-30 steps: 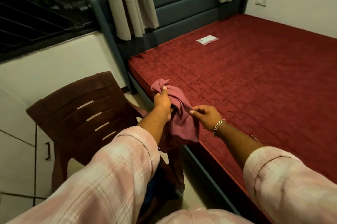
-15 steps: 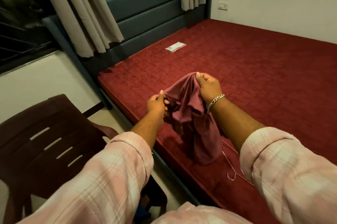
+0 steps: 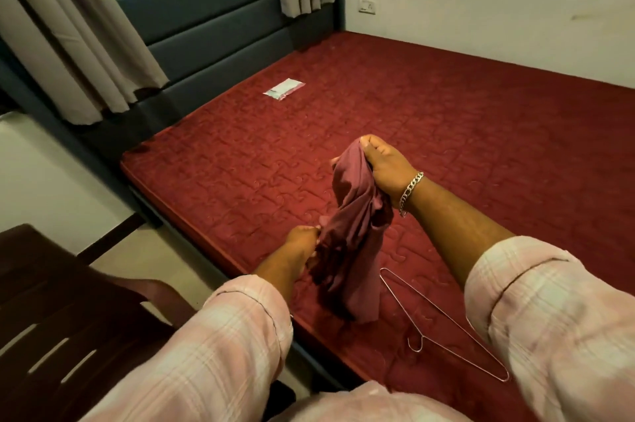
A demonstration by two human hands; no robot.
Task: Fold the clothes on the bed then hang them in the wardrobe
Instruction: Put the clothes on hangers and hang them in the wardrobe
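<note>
Head view: above the near edge of the red mattress [image 3: 446, 132], the right hand [image 3: 385, 167] grips the top of a bunched mauve garment [image 3: 354, 242], fingers curled round it. The left hand [image 3: 302, 241] pinches its lower edge; those fingers are partly hidden by cloth. A wire hanger [image 3: 443, 322] lies on the mattress just beside the garment, its far end cut off by the right sleeve [image 3: 556, 318].

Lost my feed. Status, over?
Right hand grips maroon garment high, left hand pinches its side. Still bunched, unfolded. Wire hanger on bed, beside it.
</note>
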